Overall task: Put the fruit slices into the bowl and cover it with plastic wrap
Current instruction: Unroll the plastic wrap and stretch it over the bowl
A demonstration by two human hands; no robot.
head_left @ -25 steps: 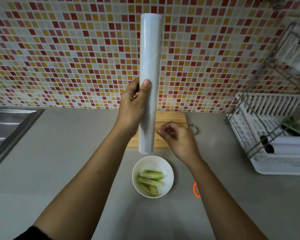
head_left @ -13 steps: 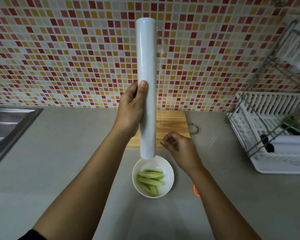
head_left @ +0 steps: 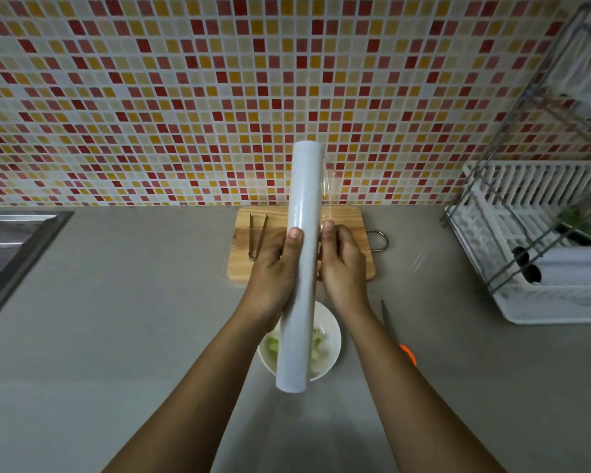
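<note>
— What is sitting at the far left?
— A steel sink is lying sunk into the grey counter. Moving right, wooden tongs are lying on the left part of a wooden cutting board, which is lying at the foot of the mosaic wall.
— And the hands?
— The left hand is gripping the plastic wrap roll around its middle, fingers wrapping behind it and the thumb pressing across its front. The roll is standing nearly upright, its lower end hanging over the white bowl.
— Where are the fruit slices?
— The pale green fruit slices are lying inside the bowl. The bowl is sitting on the counter just in front of the board, partly hidden by the roll.
— The other hand?
— The right hand is touching the roll's right edge, its fingers curling close together just below a loose flap of film. Whether they are pinching that film, I cannot tell.
— Further right?
— An orange-handled blade is lying beside the right forearm, and a white dish rack is standing at the far right.
</note>
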